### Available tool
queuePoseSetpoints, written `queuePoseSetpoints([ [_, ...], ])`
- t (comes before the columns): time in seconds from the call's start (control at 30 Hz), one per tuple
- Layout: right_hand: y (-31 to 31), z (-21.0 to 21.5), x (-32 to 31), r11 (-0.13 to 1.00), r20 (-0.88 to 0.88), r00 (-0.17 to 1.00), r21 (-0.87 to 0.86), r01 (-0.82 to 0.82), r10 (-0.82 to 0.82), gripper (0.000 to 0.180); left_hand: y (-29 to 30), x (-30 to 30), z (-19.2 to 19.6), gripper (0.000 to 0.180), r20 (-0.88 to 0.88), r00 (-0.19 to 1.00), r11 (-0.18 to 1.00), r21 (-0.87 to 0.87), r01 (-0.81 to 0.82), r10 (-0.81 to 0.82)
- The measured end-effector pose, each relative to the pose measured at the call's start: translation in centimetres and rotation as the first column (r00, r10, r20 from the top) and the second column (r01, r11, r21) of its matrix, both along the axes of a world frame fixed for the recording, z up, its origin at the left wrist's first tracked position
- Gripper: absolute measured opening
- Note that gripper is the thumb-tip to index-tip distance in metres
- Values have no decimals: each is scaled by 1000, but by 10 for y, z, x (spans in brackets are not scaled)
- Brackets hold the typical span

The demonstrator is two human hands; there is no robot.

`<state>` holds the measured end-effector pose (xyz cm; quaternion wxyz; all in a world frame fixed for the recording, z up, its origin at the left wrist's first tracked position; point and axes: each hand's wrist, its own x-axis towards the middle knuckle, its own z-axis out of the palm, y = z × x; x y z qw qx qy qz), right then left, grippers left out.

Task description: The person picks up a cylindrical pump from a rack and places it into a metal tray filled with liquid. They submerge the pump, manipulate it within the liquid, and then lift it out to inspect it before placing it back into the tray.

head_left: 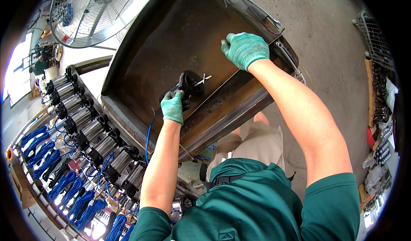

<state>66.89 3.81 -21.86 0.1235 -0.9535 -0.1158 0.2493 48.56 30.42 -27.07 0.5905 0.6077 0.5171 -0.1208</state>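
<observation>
Both my hands wear green knitted gloves. My left hand (173, 107) is closed around a black round part with a thin metal shaft (200, 81) sticking out of it to the right. The held part is over a large brown metal tray, and much of it is hidden by my fingers. A blue cable (150, 134) hangs beside my left wrist. Near the tray's right rim, my right hand (247, 50) is closed, its fingers curled in; whatever they hold, if anything, does not show. Close to it lie a ratchet wrench (287, 56) and a spanner (262, 13).
The metal tray (150, 48) has raised dark rims. Several silver cylinders with black ends (87, 125) and coiled blue cables (64, 183) line the left. A big caged fan (102, 10) stands far left. On the right are a wire basket (374, 37) and piled parts. Someone works far left.
</observation>
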Motion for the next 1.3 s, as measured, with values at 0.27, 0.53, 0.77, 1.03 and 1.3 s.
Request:
queuePoseSetpoints([
  [0.27,0,0,0,1000,11,1000,1,5,-5,40,-2,2,0,21,13,1000,1000,-7,-5,5],
  [0.53,1,-1,0,1000,18,1000,-2,1,-1,40,-1,1,-2,24,25,1000,1000,-2,-14,14],
  [0.77,-1,-2,0,1000,6,1000,-8,-21,21,43,-2,2,-2,19,17,1000,1000,8,-20,20],
  [1.03,0,0,-1,1000,11,1000,15,-11,11,43,2,-8,27,13,113,993,997,76,-30,21],
  [1.3,-10,11,-11,929,-12,1000,371,13,-9,40,5,-42,138,30,333,942,965,258,-42,-48],
])
